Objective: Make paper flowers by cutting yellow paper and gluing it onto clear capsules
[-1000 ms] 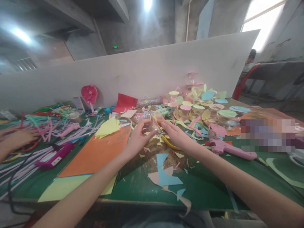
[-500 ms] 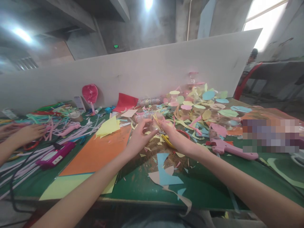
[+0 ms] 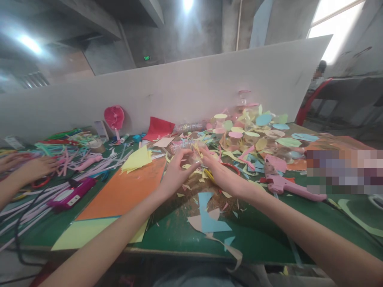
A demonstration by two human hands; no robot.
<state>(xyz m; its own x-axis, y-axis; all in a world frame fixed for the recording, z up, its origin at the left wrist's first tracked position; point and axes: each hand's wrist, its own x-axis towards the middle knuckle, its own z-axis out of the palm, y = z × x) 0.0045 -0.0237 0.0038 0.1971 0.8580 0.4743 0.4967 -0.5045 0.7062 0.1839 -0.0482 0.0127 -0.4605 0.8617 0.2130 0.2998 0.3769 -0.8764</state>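
So the left hand [image 3: 176, 173] has its thumb and fingers curled into a narrow C around a clear plastic piece [image 3: 194, 160], and the right hand [image 3: 220, 173] closes on it from the other side, fingers fairly straight. Looks like part of a bottle, but it's blurry in there so don't quote me. A yellow strip [image 3: 197, 150] shows at the top of it. It's held between the 2 hands, over a worn brown patch of the green tabletop [image 3: 170, 241].

Just under the right hand there's a yellow loop [image 3: 209, 175], with a red loop [image 3: 233, 168] beside it. Nearer the front edge, a light blue paper scrap [image 3: 208, 223] overlaps a beige paper scrap [image 3: 194, 222].

Further out: orange sheet [image 3: 122, 195] on the left with a yellow paper stack [image 3: 136, 160] at its far end, pink glue gun [image 3: 295, 189] on the right, paper-disc pile [image 3: 236, 134] behind. Far left, a co-worker's hands [image 3: 37, 169] are in among the strips [image 3: 118, 157].
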